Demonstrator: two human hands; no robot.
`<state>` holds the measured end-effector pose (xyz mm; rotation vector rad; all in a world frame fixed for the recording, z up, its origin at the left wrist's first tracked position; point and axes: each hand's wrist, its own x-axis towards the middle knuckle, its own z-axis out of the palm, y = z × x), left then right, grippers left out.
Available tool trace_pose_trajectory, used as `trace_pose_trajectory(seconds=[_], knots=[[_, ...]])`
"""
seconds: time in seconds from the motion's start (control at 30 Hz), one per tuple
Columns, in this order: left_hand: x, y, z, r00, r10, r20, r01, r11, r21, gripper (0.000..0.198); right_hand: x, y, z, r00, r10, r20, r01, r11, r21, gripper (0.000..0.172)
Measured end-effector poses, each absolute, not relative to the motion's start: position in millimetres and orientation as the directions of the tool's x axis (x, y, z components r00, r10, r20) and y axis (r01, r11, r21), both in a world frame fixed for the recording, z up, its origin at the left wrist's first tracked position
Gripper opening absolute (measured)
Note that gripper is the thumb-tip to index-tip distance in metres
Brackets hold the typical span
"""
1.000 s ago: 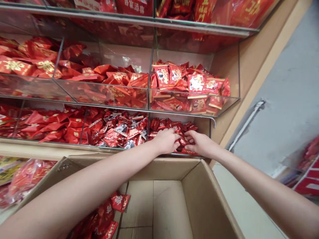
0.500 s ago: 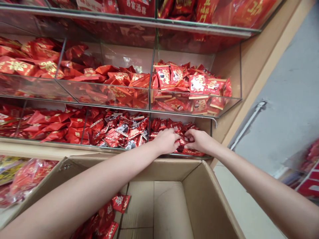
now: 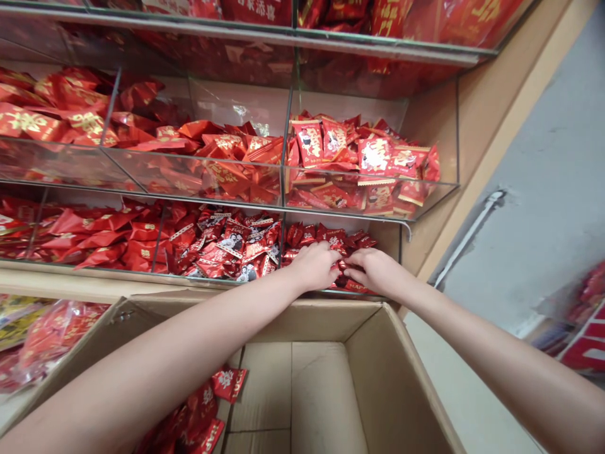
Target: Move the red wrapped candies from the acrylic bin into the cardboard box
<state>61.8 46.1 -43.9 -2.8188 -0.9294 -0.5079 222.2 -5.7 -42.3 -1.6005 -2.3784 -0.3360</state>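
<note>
While your arms stretched over the open cardboard box [image 3: 302, 321], your left hand [image 3: 314, 266] and right hand [image 3: 375, 271] were down in the lowest right compartment of the clear acrylic display bin [image 3: 390, 239], right on the small red foil candy packets [image 3: 331, 238]! Your left hand lay curved over the pile, your right fingertips [image 3: 348, 270] pressed in beside it, with packets showing between the hands. Clenched or just resting? You couldn't tell from this view! More red packets [image 3: 201, 407] lay inside the box, and printed red packets [image 3: 222, 249] filled the neighbouring compartment.
</note>
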Motion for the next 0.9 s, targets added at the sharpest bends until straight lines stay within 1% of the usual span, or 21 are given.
trace_pose_trajectory(seconds=[0.07, 0.13, 0.2, 0.23, 0.33, 0.4, 0.47, 0.53, 0.6, 0.63, 0.7, 0.73, 0.77, 0.8, 0.83, 0.9], knots=[[62, 47, -44, 0.749, 0.559, 0.356, 0.603, -0.797, -0.017, 0.03, 219, -7, -41, -0.37, 0.852, 0.37, 0.926, 0.369, 0.076, 0.022], [62, 47, -44, 0.745, 0.565, 0.355, 0.609, -0.793, -0.016, 0.03, 217, -10, -36, -0.345, 0.852, 0.394, 0.937, 0.334, 0.098, 0.022], [62, 47, -44, 0.741, 0.571, 0.353, 0.614, -0.789, -0.011, 0.033, 216, -13, -28, -0.277, 0.861, 0.427, 0.961, 0.257, 0.106, 0.021], [61, 47, -44, 0.74, 0.573, 0.352, 0.615, -0.789, -0.008, 0.035, 216, -16, -24, -0.214, 0.864, 0.456, 0.977, 0.192, 0.094, 0.02], [61, 47, -43, 0.739, 0.577, 0.347, 0.615, -0.788, 0.001, 0.04, 215, -21, -15, 0.039, 0.85, 0.526, 0.999, -0.036, -0.016, 0.018], [61, 46, -43, 0.738, 0.579, 0.347, 0.616, -0.788, 0.002, 0.041, 214, -21, -16, 0.169, 0.844, 0.51, 0.985, -0.128, -0.113, 0.014], [61, 46, -43, 0.738, 0.577, 0.35, 0.616, -0.788, 0.001, 0.042, 215, -20, -20, 0.207, 0.857, 0.471, 0.973, -0.129, -0.192, 0.01], [61, 46, -43, 0.741, 0.57, 0.354, 0.611, -0.792, -0.003, 0.042, 217, -18, -25, 0.22, 0.875, 0.431, 0.956, -0.107, -0.272, 0.018], [61, 45, -43, 0.746, 0.562, 0.357, 0.604, -0.797, -0.007, 0.042, 218, -17, -27, 0.262, 0.902, 0.344, 0.906, -0.107, -0.409, 0.018], [61, 45, -43, 0.748, 0.56, 0.358, 0.602, -0.798, -0.009, 0.042, 218, -18, -27, 0.297, 0.913, 0.28, 0.851, -0.12, -0.511, 0.014], [61, 45, -43, 0.749, 0.558, 0.358, 0.601, -0.799, -0.011, 0.042, 217, -20, -27, 0.359, 0.923, 0.136, 0.655, -0.146, -0.741, 0.009], [61, 45, -43, 0.749, 0.557, 0.359, 0.601, -0.799, -0.012, 0.042, 216, -21, -28, 0.374, 0.925, 0.066, 0.532, -0.156, -0.832, 0.008], [61, 45, -43, 0.748, 0.557, 0.36, 0.601, -0.799, -0.012, 0.042, 214, -22, -28, 0.378, 0.926, 0.004, 0.419, -0.167, -0.893, 0.009], [61, 45, -43, 0.748, 0.557, 0.361, 0.601, -0.799, -0.013, 0.043, 212, -23, -30, 0.376, 0.926, -0.046, 0.334, -0.182, -0.925, 0.011], [61, 45, -43, 0.748, 0.556, 0.363, 0.6, -0.8, -0.012, 0.043, 209, -22, -31, 0.371, 0.925, -0.083, 0.286, -0.199, -0.938, 0.012], [62, 46, -43, 0.748, 0.554, 0.366, 0.599, -0.801, -0.012, 0.043, 204, -20, -35, 0.365, 0.923, -0.125, 0.285, -0.238, -0.929, 0.013]])
